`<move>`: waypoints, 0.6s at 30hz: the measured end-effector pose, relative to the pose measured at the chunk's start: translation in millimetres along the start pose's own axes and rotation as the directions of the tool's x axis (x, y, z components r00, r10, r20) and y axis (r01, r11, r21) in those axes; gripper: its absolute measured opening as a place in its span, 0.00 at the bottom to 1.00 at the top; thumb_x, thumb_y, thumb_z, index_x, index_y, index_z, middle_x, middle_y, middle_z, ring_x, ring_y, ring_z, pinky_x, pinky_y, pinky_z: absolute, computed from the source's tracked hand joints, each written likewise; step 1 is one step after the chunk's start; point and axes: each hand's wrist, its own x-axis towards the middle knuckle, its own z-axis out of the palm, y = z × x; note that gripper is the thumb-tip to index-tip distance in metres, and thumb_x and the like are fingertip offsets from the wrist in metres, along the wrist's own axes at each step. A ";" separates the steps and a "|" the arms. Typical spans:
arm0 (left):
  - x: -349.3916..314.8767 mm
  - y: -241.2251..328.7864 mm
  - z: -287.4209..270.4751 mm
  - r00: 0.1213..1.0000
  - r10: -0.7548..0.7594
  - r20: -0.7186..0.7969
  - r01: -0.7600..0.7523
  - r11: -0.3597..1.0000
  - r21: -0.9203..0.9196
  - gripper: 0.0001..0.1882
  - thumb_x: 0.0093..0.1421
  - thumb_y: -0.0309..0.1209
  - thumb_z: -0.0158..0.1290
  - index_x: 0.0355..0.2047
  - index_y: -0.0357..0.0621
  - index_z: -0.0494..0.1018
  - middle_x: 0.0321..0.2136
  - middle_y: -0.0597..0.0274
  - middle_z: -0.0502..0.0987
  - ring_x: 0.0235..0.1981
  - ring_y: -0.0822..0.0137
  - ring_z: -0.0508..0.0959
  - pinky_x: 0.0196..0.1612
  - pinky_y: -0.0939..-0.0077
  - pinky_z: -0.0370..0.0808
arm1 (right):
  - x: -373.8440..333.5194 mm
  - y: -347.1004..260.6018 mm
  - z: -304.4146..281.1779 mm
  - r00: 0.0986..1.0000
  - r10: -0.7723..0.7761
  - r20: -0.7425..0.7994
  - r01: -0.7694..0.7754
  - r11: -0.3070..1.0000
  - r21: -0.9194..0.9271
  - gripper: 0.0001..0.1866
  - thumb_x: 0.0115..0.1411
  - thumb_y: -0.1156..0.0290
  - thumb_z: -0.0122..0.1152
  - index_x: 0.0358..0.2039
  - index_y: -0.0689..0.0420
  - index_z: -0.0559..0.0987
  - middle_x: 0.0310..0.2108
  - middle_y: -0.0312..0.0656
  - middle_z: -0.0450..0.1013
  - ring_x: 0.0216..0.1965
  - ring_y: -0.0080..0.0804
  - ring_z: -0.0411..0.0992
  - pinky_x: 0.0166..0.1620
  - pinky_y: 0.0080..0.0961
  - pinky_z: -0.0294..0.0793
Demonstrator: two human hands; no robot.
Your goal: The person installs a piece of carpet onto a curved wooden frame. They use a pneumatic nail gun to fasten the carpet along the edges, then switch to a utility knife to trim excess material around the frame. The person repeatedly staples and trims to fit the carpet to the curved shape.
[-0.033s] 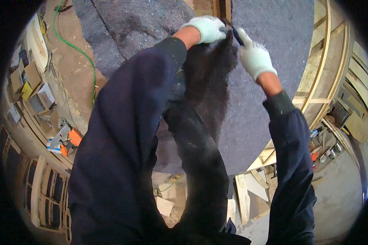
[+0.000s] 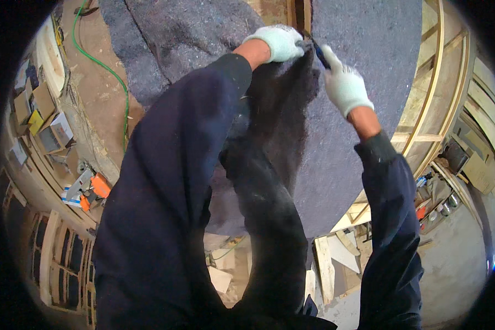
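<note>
Grey felt fabric is spread out in front of me, with a cut edge running toward my body and a darker, folded part beside that edge. My left hand, in a white glove, is closed on the fabric at the top of the fold. My right hand, also gloved, grips a dark blue-handled knife. The knife's far end meets the fabric edge close to my left fingertips. Its blade is too small to make out clearly.
Wooden framing runs along the right side. A green hose curves across the brown surface at left. Cardboard boxes and an orange tool lie farther left. Wood offcuts are below, near my legs.
My right hand and the knife have shifted slightly toward my body and to the right. My left hand stays in nearly the same spot on the fabric.
</note>
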 end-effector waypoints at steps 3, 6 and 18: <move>-2.0 -0.5 -1.7 0.996 -0.047 0.077 0.048 0.999 -0.019 0.24 0.63 0.47 0.51 0.55 0.50 0.77 0.57 0.51 0.76 0.58 0.48 0.75 0.60 0.56 0.71 | -3.5 5.5 -8.0 0.999 -0.010 0.038 0.010 1.000 -0.004 0.29 0.64 0.70 0.47 0.67 0.46 0.67 0.45 0.60 0.78 0.47 0.58 0.77 0.53 0.47 0.75; -2.0 0.8 -3.1 0.998 -0.050 0.035 0.051 0.998 -0.030 0.24 0.63 0.48 0.51 0.55 0.51 0.77 0.56 0.52 0.76 0.57 0.49 0.75 0.61 0.56 0.71 | 13.2 5.2 -19.3 0.997 -0.013 0.079 0.012 1.000 0.015 0.27 0.64 0.69 0.47 0.65 0.47 0.70 0.49 0.60 0.77 0.49 0.58 0.76 0.56 0.47 0.73; -27.7 15.5 8.9 0.996 -0.062 -0.058 0.062 0.998 -0.006 0.18 0.67 0.43 0.47 0.50 0.52 0.79 0.51 0.56 0.80 0.53 0.53 0.79 0.56 0.56 0.74 | -20.9 6.4 -68.7 0.987 0.118 0.107 -0.143 0.951 0.275 0.29 0.62 0.67 0.54 0.65 0.43 0.70 0.42 0.58 0.79 0.41 0.53 0.80 0.46 0.43 0.78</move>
